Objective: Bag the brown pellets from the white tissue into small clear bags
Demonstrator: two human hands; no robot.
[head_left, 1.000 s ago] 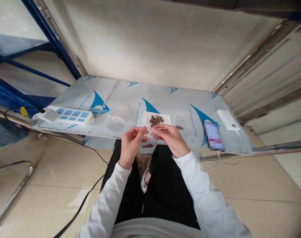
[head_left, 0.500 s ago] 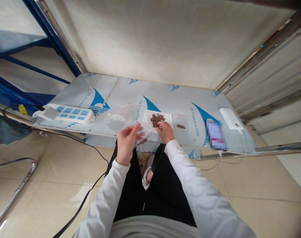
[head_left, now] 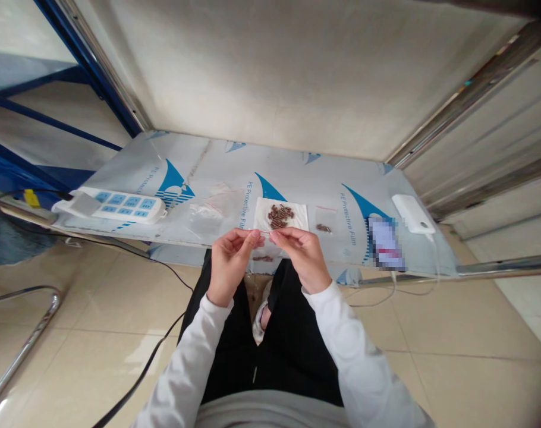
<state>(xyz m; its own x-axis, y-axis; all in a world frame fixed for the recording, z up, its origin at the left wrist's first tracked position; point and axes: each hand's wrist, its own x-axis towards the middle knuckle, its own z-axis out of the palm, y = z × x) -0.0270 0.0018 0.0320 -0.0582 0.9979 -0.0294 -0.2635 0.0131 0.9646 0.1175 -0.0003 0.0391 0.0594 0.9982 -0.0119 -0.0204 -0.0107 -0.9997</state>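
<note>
My left hand and my right hand both pinch the top edge of a small clear zip bag, one at each side. Some brown screw-like pieces lie inside the bag, which hangs at the shelf's front edge. Just beyond my fingers a heap of small reddish-brown screws rests on a white sheet. To its right lies another clear zip bag holding a few of the same pieces. Several flat clear bags are piled to the left.
A film-covered shelf carries a white power strip at its left end. On the right are a phone and a white power bank with cables. A black cable hangs over the tiled floor at left.
My right hand has moved back from the screw heap to the bag and now grips its edge opposite my left hand. The bag's top edge is now between both hands.
</note>
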